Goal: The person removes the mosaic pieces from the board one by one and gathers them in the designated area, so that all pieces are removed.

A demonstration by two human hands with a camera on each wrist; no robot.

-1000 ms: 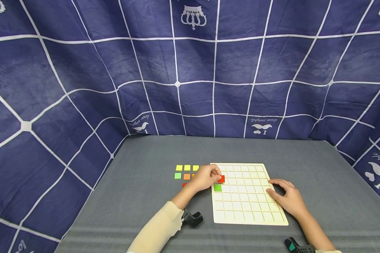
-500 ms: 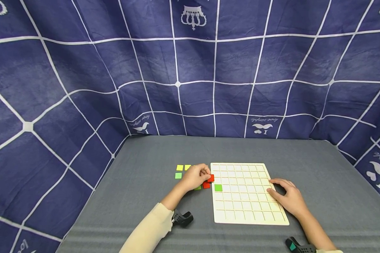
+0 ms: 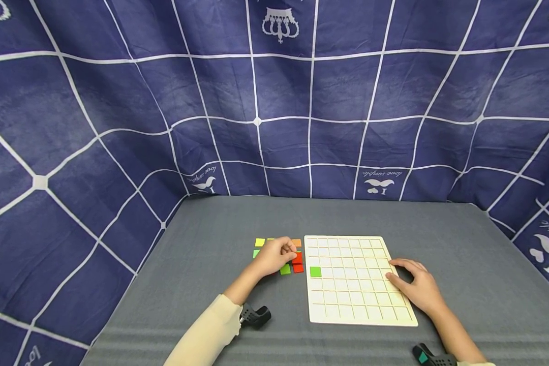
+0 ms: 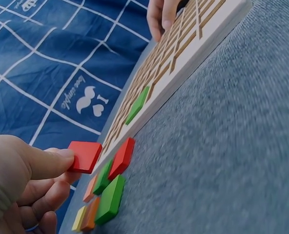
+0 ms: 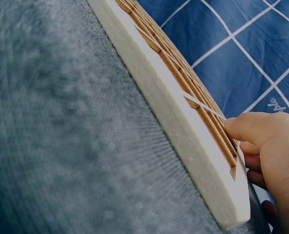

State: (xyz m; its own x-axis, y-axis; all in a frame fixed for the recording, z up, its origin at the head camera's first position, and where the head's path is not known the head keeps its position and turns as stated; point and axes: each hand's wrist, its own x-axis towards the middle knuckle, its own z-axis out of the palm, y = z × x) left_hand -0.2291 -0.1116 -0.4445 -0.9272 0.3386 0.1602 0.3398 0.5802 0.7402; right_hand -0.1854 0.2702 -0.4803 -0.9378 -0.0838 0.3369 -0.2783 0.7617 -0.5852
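My left hand point(image 3: 274, 255) pinches a red square tile point(image 4: 84, 157) between thumb and fingers, above the group of tiles left of the board. Just below it lie another red tile point(image 4: 121, 158) and a green tile point(image 4: 110, 200). The pale grid board point(image 3: 363, 321) lies flat on the table, with one green tile point(image 3: 315, 272) in a cell of its leftmost column. At the board's right edge, my right hand point(image 3: 419, 290) rests with thumb and index finger spread apart, touching the rim.
A yellow tile point(image 3: 260, 242) and an orange tile point(image 3: 296, 243) show at the back of the tile group; my left hand covers several others. The grey cloth-covered table point(image 3: 210, 218) ends at a blue curtain point(image 3: 283, 142) with white lines.
My left hand has moved left, carrying the red tile from over the board's left columns to above the loose tiles. The right hand and the board have stayed put.
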